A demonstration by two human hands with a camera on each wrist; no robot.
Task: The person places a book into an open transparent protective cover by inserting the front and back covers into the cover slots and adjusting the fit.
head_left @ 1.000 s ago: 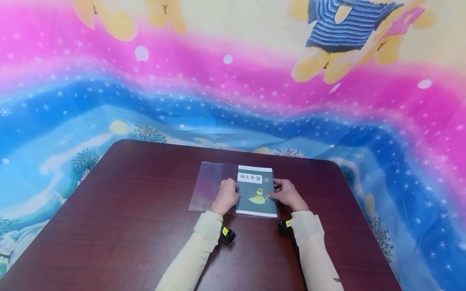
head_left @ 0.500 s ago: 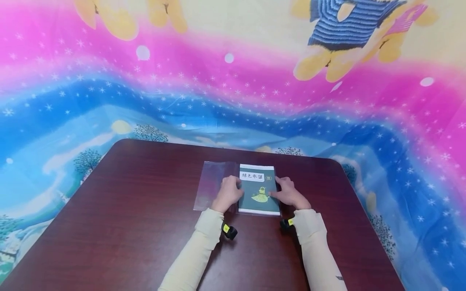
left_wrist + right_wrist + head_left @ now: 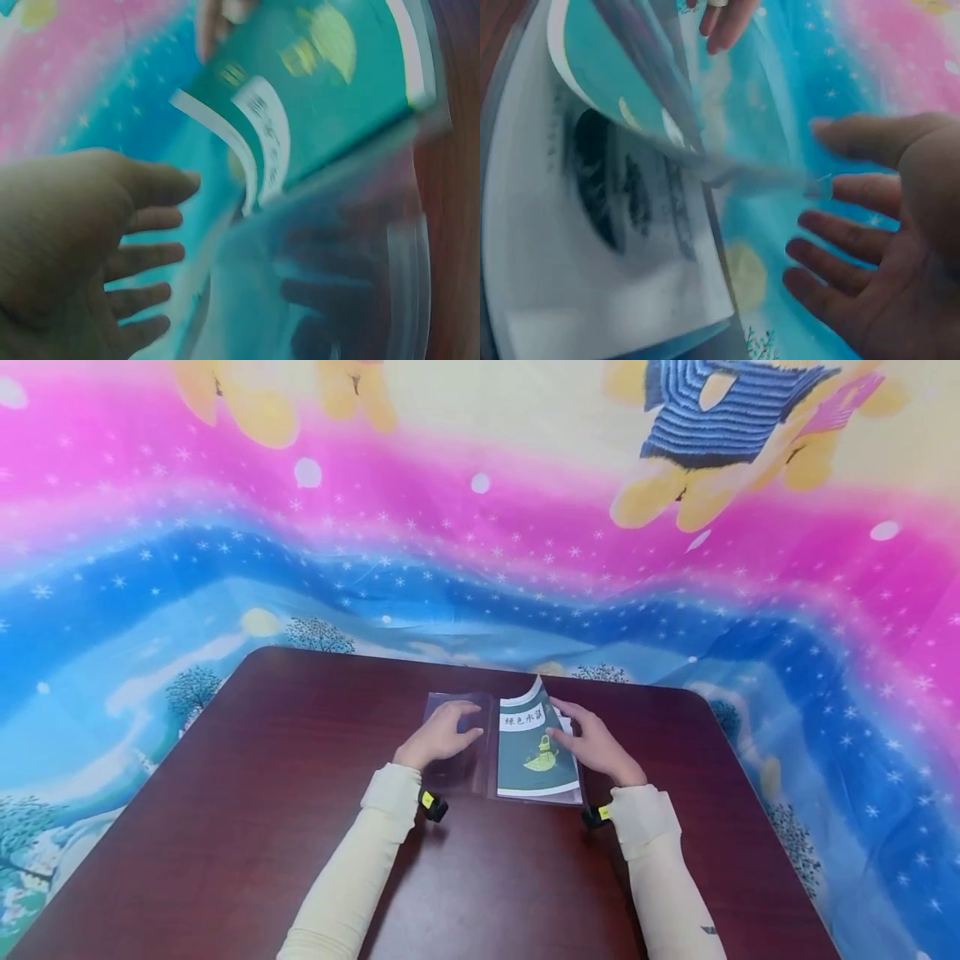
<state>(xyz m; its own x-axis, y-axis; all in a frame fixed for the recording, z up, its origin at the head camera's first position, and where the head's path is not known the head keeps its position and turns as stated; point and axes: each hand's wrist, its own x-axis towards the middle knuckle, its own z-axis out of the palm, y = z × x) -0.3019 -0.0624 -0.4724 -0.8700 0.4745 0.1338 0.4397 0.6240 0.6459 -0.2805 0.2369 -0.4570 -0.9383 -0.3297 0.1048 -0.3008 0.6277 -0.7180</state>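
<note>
A green-covered book (image 3: 528,760) with white bands and a yellow picture lies on the right half of an unfolded clear plastic book cover (image 3: 491,760). Its front cover curls up at the far right corner, baring a printed white page (image 3: 607,225) in the right wrist view. My right hand (image 3: 600,743) is at that raised edge, thumb on the near side and fingers behind; the index fingertip meets the edge while the thumb stands apart. Over the plastic's left flap (image 3: 322,285), my left hand (image 3: 442,735) hovers with spread fingers and holds nothing.
Everything rests on a dark red-brown table (image 3: 300,827) with rounded far corners. Behind it hangs a colourful printed cloth (image 3: 420,560). Each wrist wears a small black camera, such as the left wrist camera (image 3: 432,806).
The book's front cover has risen from flat to curled at the right hand. My left hand has left the book's left edge, moving left and opening its fingers.
</note>
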